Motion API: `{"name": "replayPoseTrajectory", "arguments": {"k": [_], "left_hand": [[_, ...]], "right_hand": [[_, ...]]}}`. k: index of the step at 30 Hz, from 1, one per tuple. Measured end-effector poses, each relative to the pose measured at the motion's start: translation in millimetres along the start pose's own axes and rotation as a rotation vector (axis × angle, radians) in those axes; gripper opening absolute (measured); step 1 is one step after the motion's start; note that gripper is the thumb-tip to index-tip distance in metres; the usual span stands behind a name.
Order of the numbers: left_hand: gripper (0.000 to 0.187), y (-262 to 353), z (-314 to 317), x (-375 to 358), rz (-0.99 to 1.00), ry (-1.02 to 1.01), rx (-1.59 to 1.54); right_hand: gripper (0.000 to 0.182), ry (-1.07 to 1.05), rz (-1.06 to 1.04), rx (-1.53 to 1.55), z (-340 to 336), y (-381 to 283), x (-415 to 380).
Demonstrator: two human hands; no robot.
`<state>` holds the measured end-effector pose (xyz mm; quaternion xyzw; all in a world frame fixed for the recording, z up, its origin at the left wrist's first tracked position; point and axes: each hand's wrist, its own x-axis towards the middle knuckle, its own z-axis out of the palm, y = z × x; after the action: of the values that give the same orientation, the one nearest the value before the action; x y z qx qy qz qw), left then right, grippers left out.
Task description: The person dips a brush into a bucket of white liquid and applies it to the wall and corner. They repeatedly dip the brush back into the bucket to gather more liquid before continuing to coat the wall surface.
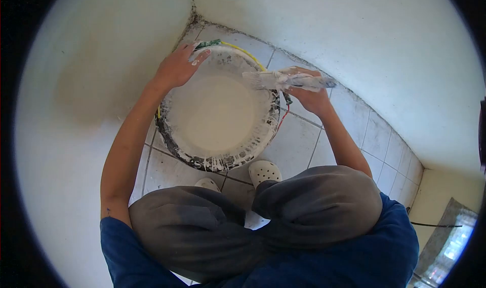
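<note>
A round tub point(215, 163), dark under white splashes and drips, stands on the floor in front of my feet. White paint point(215, 118) fills its middle. At the far left of the tub, my left hand point(179, 67) grips the rim, with the thumb on the inner side and white smears on the fingers. Beside those fingers lies a green patterned piece point(208, 43) on the rim. My right hand point(306, 90) is closed around a paint-caked paintbrush point(271, 80). The brush lies nearly level above the tub's right edge, bristles pointing left.
Pale walls point(324, 29) meet in a dirty corner just beyond the tub. Grey-white tiles point(298, 141) cover the floor. A yellow cord point(245, 52) and a red wire point(282, 120) run around the tub. Light clogs point(264, 171) are close to its near side.
</note>
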<state>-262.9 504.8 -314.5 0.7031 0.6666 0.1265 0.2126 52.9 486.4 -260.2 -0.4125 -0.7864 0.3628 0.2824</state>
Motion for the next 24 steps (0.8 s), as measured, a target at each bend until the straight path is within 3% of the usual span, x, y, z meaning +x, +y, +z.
{"name": "replayPoseTrajectory", "arguments": {"k": [3,4,7,9,13,18,24], "left_hand": [[0.061,-1.8,-1.5,2.6,0.007,-0.009,0.024],[0.060,-3.8,-0.3,4.4,0.028,0.003,0.047],[0.058,-3.4,8.8,6.2,0.097,0.078,0.128],[0.057,1.9,11.5,6.8,0.171,0.188,0.199],[0.052,28.1,-0.7,17.7,0.349,0.085,0.129],[0.044,55.8,-13.5,41.5,0.529,-0.012,0.047],[0.038,119.7,-45.3,63.1,0.573,-0.005,-0.185]], "right_hand": [[0.022,0.069,0.123,0.129,4.4,20.6,0.0],[0.030,0.138,0.289,0.247,8.3,17.9,-1.9],[0.035,0.119,0.479,0.838,16.9,25.1,-1.1],[0.036,0.111,0.551,0.965,17.7,39.8,-1.6],[0.036,0.136,0.653,1.127,0.5,20.6,6.9],[0.037,0.272,0.596,1.269,-18.1,8.3,17.8],[0.035,0.359,0.516,1.369,-43.6,8.8,13.9]]}}
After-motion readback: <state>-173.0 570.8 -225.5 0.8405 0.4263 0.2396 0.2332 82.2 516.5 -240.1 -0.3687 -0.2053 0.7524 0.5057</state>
